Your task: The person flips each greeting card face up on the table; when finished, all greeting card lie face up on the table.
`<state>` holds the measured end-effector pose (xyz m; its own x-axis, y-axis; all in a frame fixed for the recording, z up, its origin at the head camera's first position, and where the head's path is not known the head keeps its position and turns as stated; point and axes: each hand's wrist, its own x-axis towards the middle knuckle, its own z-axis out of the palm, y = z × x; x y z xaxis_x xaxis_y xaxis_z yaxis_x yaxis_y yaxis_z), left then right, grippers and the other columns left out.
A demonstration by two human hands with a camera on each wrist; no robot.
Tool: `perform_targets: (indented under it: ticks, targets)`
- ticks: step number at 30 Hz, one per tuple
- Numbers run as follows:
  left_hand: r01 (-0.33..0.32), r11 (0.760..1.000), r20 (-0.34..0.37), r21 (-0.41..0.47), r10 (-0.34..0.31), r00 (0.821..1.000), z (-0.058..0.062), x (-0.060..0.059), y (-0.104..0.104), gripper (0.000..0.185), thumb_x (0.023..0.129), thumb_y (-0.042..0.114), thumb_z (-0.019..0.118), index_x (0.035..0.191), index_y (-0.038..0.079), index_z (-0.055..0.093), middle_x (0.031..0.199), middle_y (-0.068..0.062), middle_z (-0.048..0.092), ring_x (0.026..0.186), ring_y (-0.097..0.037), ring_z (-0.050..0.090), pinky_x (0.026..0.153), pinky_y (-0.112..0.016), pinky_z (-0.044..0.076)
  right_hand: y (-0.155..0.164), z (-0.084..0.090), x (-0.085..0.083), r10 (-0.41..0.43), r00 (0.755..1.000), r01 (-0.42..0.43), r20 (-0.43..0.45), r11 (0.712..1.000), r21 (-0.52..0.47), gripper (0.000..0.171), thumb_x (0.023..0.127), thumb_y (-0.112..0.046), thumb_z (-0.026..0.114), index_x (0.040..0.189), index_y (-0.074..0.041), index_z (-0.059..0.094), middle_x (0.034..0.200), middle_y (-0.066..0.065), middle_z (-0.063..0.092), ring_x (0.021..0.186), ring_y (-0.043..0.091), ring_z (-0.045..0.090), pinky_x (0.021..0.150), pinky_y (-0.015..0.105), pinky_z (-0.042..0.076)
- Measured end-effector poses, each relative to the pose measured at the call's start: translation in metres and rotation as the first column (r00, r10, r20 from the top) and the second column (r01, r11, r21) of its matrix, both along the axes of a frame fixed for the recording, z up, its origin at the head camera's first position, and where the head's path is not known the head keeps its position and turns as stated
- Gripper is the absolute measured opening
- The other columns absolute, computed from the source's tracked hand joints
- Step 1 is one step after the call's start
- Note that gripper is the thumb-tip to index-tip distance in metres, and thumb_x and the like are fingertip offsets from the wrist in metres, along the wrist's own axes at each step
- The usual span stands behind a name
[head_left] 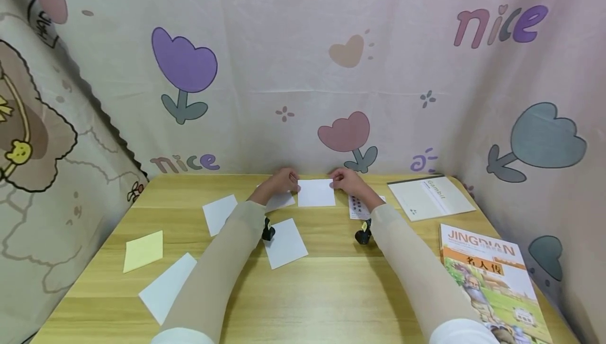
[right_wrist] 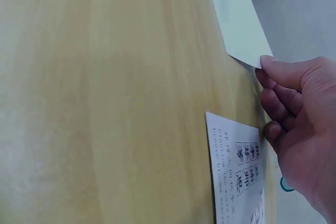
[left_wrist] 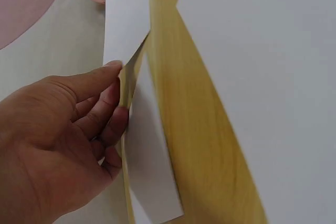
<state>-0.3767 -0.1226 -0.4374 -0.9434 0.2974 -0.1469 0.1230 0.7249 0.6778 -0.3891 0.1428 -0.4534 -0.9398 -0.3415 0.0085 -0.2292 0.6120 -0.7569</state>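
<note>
Mid-fold, by the look of it: white sheet (head_left: 316,192) held at the far edge of the counter (head_left: 331,275), close to the curtain (head_left: 303,70). Left hand (head_left: 279,181) pinching the sheet's left corner between thumb and fingertips (left_wrist: 113,69), the paper there lifted and bowed. Right hand (head_left: 347,180) pinching the right corner, fingers (right_wrist: 278,74) curled at the edge. Second white sheet (left_wrist: 152,177) lying flat just under the left hand. Printed slip (right_wrist: 239,166) flat just beside the right hand. More white sheets (head_left: 285,243) and a yellow one (head_left: 143,251) scattered nearer, well apart. Two books (head_left: 492,275) off to the right. Next move likely calls for matching corners evenly before pressing a crease; uneven pull could skew it.
</note>
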Motion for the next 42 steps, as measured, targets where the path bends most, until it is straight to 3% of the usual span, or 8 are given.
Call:
perform_targets:
  ticks: [6,11,17,21,27,34,38,42]
  targets:
    - [-0.013,0.984,0.005,0.178,0.012,1.000,0.010,0.003,-0.006,0.030,0.100,0.017,0.063,0.125,0.002,0.057,0.119,-0.015,0.062,0.105,-0.028,0.061,0.090,-0.039,0.053,0.002,0.011,0.007,-0.004,0.999,0.011,0.050,0.989,-0.147,0.025,0.098,-0.014,0.066,0.120,-0.003,0.063,0.103,0.011,0.064,0.088,0.027,0.066,0.078,0.033,0.056]
    - [-0.040,0.931,0.006,0.362,0.040,0.999,0.020,0.013,-0.011,0.027,0.100,0.015,0.061,0.122,0.000,0.059,0.111,-0.016,0.065,0.105,-0.040,0.063,0.095,-0.051,0.051,0.001,0.025,0.019,0.007,0.999,0.005,0.051,0.975,-0.223,0.025,0.098,-0.014,0.066,0.120,-0.003,0.061,0.098,0.010,0.063,0.093,0.043,0.064,0.085,0.052,0.054]
    - [-0.038,0.895,-0.014,0.445,0.050,0.999,0.032,0.033,-0.015,0.023,0.099,0.021,0.064,0.117,0.007,0.061,0.105,-0.011,0.067,0.105,-0.047,0.062,0.094,-0.060,0.046,0.005,0.042,0.038,0.020,0.999,-0.007,0.046,0.962,-0.273,0.024,0.096,-0.016,0.069,0.116,-0.006,0.062,0.098,0.018,0.065,0.085,0.039,0.061,0.088,0.061,0.050]
    - [-0.009,0.867,-0.052,0.498,0.041,0.998,0.039,0.050,-0.015,0.023,0.099,0.022,0.065,0.116,0.008,0.061,0.104,-0.010,0.067,0.101,-0.042,0.062,0.092,-0.053,0.050,0.009,0.053,0.055,0.034,0.999,-0.023,0.030,0.951,-0.308,0.023,0.095,-0.015,0.070,0.115,-0.006,0.064,0.099,0.023,0.065,0.080,0.038,0.059,0.080,0.053,0.054]
    - [0.020,0.841,-0.105,0.541,0.044,0.993,0.044,0.076,-0.015,0.021,0.098,0.022,0.068,0.113,0.009,0.063,0.102,-0.008,0.069,0.098,-0.042,0.061,0.080,-0.032,0.054,0.016,0.068,0.084,0.081,0.996,-0.062,0.040,0.932,-0.356,0.024,0.096,-0.014,0.069,0.118,-0.005,0.062,0.092,0.009,0.063,0.079,0.039,0.055,0.065,0.029,0.051]
    - [0.016,0.831,-0.093,0.556,0.043,0.995,0.046,0.106,-0.015,0.026,0.095,0.026,0.071,0.114,0.008,0.064,0.103,-0.011,0.068,0.086,-0.021,0.061,0.076,-0.029,0.054,0.022,0.083,0.117,0.082,0.997,-0.074,0.009,0.936,-0.344,0.027,0.096,-0.018,0.070,0.120,-0.008,0.063,0.095,0.008,0.066,0.076,0.033,0.056,0.066,0.029,0.050]
    - [0.002,0.811,-0.064,0.585,0.043,0.997,0.050,0.123,-0.015,0.028,0.094,0.025,0.073,0.113,0.007,0.064,0.100,-0.011,0.068,0.086,-0.025,0.060,0.075,-0.027,0.053,0.023,0.084,0.133,0.078,0.997,-0.078,-0.015,0.934,-0.349,0.027,0.095,-0.020,0.071,0.118,-0.009,0.063,0.093,0.016,0.066,0.074,0.033,0.057,0.064,0.028,0.050]
    - [0.000,0.810,-0.061,0.587,0.044,0.997,0.054,0.140,-0.012,0.026,0.094,0.027,0.073,0.112,0.010,0.064,0.099,-0.008,0.067,0.092,-0.036,0.058,0.074,-0.026,0.053,0.026,0.084,0.149,0.071,0.997,-0.081,-0.041,0.927,-0.367,0.026,0.095,-0.021,0.072,0.117,-0.009,0.064,0.089,0.017,0.066,0.070,0.030,0.058,0.061,0.027,0.050]
